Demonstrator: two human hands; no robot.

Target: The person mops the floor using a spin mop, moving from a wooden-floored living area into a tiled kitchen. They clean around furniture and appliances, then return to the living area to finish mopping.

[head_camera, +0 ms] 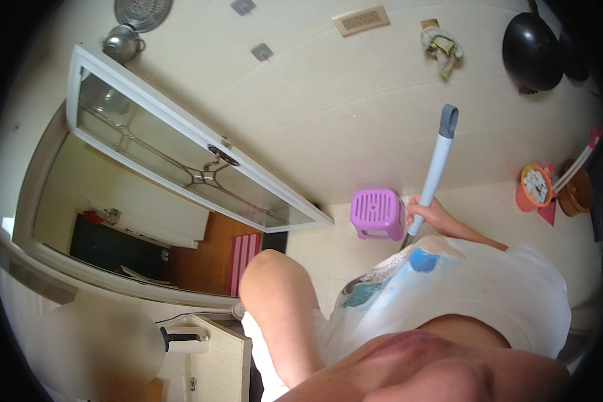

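My right hand (pixel 430 215) is closed around a light blue pole (pixel 434 176) near its lower visible part. A grey hanging loop (pixel 448 120) caps the pole's far end; the other end passes out of sight by my paint-marked white shirt (pixel 452 281). Close beside the hand, on the floor, stands a purple slotted plastic stool (pixel 378 211). My left arm shows bent, its elbow towards the glazed door, but the left hand is hidden.
An open white-framed glass door (pixel 201 176) stands left of the stool. At the right are an orange bin (pixel 532 188), a red dustpan (pixel 546 213) and a brown pot (pixel 575 193). A black wok (pixel 532 50) and a cloth (pixel 442 50) hang on the wall. A counter (pixel 221 352) lies lower left.
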